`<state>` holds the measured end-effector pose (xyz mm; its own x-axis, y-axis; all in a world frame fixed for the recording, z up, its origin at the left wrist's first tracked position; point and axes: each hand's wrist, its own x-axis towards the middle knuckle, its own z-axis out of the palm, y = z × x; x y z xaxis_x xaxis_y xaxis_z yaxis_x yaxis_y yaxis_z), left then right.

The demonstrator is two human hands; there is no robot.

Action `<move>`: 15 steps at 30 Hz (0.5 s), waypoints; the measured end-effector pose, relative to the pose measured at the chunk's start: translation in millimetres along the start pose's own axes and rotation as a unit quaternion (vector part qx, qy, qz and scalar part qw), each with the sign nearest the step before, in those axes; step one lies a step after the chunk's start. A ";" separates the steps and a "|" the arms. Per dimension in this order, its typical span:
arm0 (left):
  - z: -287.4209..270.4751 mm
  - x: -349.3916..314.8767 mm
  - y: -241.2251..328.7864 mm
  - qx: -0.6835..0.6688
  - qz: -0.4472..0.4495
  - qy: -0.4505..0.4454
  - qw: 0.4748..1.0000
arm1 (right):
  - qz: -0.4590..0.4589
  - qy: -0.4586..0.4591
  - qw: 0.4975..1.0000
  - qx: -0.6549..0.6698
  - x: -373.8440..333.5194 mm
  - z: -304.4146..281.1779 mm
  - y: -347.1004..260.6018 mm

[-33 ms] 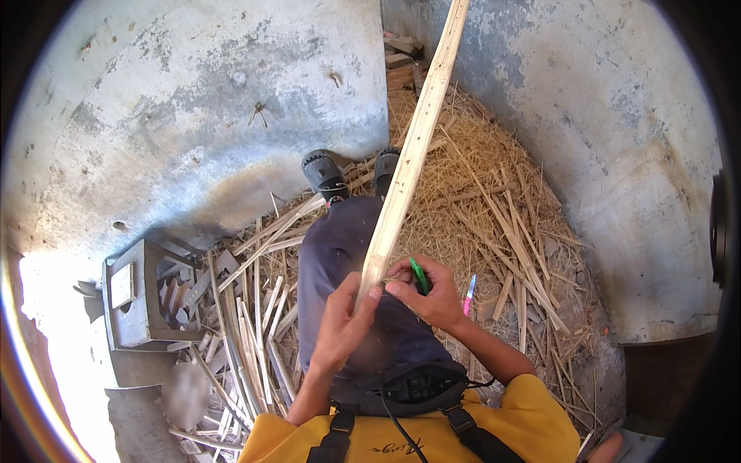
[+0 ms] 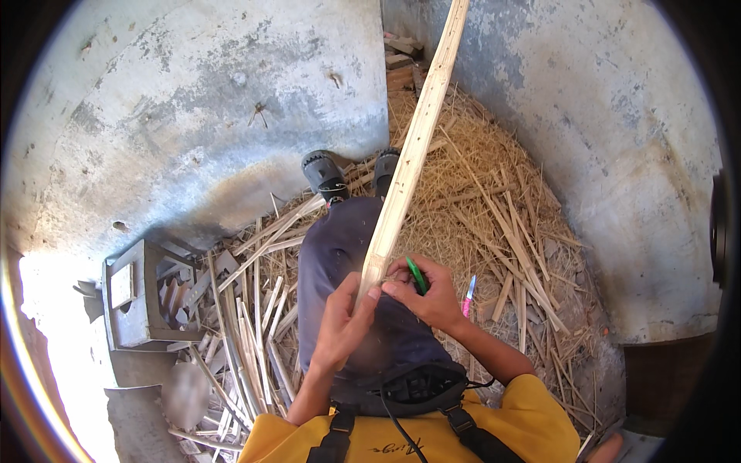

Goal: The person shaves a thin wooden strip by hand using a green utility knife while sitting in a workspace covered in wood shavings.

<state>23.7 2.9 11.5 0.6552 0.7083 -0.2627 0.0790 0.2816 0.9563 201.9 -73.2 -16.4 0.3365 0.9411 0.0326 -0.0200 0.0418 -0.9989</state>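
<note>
A long pale strip of split bamboo or wood point(image 2: 417, 143), dotted with small dark marks, slants from my lap up past the top edge. Its near end is gripped in my left hand point(image 2: 340, 320), the thumb lying along the right side. Close beside that end, my right hand point(image 2: 432, 297) is closed round a slim green object point(image 2: 417, 275), perhaps a knife handle; its working end is hidden. The fingertips and thumb of my right hand come together at the strip's edge, where a thin fibre seems to show.
A knife with a pink handle point(image 2: 467, 306) lies right of my lap. Straw and shavings point(image 2: 471, 147) cover the ground ahead, with loose strips point(image 2: 525, 247) at right. More strips point(image 2: 258, 339) and an overturned stool point(image 2: 127, 297) lie left. Grey sheet walls point(image 2: 231, 100) curve around.
My right hand and the green object have shifted very slightly, with the thumb a touch further left. The strip and my left hand look the same.
</note>
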 end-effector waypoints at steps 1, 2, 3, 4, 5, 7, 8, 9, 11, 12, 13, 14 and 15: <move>0.3 0.3 -0.8 -0.001 0.001 0.005 1.000 | 0.002 -0.001 1.000 -0.003 1.4 1.7 0.0; 0.3 1.3 -1.8 -0.001 0.003 0.010 1.000 | 0.003 -0.001 1.000 -0.005 3.2 3.0 0.1; 0.6 1.8 -2.4 -0.002 0.004 0.014 1.000 | 0.005 -0.001 1.000 -0.008 5.0 4.4 0.6; 1.8 1.5 -1.8 0.006 0.008 0.019 1.000 | -0.004 0.006 1.000 -0.003 6.2 6.4 2.8; 3.5 1.2 -0.7 0.015 0.013 0.025 1.000 | -0.014 0.014 1.000 0.001 6.7 8.4 6.3; 3.7 1.3 -0.2 0.024 0.016 0.030 0.999 | -0.029 0.022 0.999 0.002 7.6 10.2 8.7; 2.6 0.8 -1.3 0.024 0.012 0.031 0.999 | -0.033 0.023 0.999 -0.002 7.4 10.7 9.2; 2.0 0.6 -2.2 0.024 0.009 0.031 0.999 | -0.038 0.024 0.999 -0.006 7.3 11.0 9.6; 1.5 0.8 -2.8 0.015 0.001 0.030 0.999 | -0.039 0.026 0.999 0.004 6.9 11.2 10.3; 1.2 1.0 -3.4 0.010 -0.003 0.029 1.000 | -0.039 0.027 0.999 0.009 7.0 11.2 10.3; 0.6 2.1 -6.9 0.025 0.013 0.027 0.999 | -0.038 0.020 0.999 -0.008 7.2 9.0 9.8; -0.7 3.7 -12.5 0.041 0.028 0.025 0.998 | -0.037 0.012 0.999 -0.024 7.3 5.7 8.9; -1.7 4.3 -15.7 0.057 0.043 0.024 0.997 | -0.036 0.005 0.999 -0.040 7.8 4.3 8.1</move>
<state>24.0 2.6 -4.9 0.6271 0.7574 -0.1822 0.1099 0.1455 0.9832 200.3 -64.1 -24.1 0.3429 0.9335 0.1046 0.0796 0.0820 -0.9934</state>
